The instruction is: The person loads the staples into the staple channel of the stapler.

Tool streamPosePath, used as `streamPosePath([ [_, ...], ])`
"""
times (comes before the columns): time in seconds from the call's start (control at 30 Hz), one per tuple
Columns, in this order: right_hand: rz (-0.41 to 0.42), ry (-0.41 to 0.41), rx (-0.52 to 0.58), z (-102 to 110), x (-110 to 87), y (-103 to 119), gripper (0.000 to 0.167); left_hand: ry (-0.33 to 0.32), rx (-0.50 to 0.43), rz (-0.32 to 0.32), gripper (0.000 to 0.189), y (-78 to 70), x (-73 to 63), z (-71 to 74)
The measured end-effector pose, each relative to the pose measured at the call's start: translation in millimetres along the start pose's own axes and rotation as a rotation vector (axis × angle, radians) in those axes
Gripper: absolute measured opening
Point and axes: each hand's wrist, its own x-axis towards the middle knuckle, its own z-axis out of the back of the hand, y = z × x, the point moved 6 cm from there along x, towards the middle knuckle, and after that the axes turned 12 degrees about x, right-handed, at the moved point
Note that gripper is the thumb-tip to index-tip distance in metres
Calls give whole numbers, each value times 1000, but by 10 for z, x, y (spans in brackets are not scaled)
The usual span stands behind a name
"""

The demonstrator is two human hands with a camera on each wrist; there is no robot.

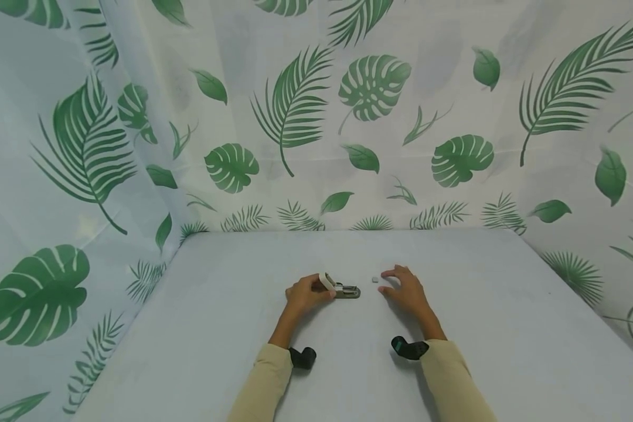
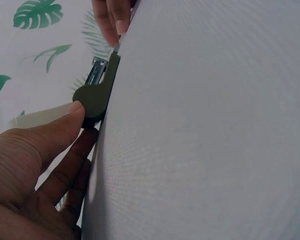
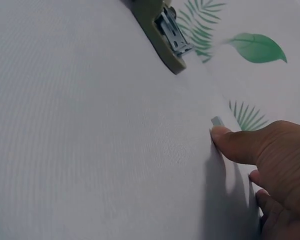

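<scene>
I have the left hand (image 1: 307,294) pinching the stapler (image 2: 94,102) near its hinge, thumb on the side; the pale cover (image 2: 42,116) tilts up within that grip. Just beyond those fingertips, the stapler's metal channel (image 3: 173,33) lies exposed, though I can't tell what it holds. On my right hand (image 1: 408,291), thumb and forefinger stand apart, a small grey block (image 1: 375,280) just beside their tips, stapler side. Below the fingers is the white table (image 1: 350,363); beyond them, leaf-printed cloth (image 1: 306,193).
</scene>
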Motion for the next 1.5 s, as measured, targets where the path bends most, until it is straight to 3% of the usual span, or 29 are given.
streamPosePath([
  [0.43,-17,-123,-105,-23,30,87,25,2,-10,16,25,-16,-25,14],
  [1.0,-107,-220,-36,-89,4,47,19,-12,3,-3,24,12,-12,-12],
  [1.13,-91,-189,13,-101,11,81,20,-10,2,1,24,10,-7,-5],
  [1.27,-59,-106,91,-149,1,149,22,-13,16,-2,24,0,-13,6],
  [1.5,80,31,205,-277,5,348,14,-16,34,3,25,7,-12,-2],
])
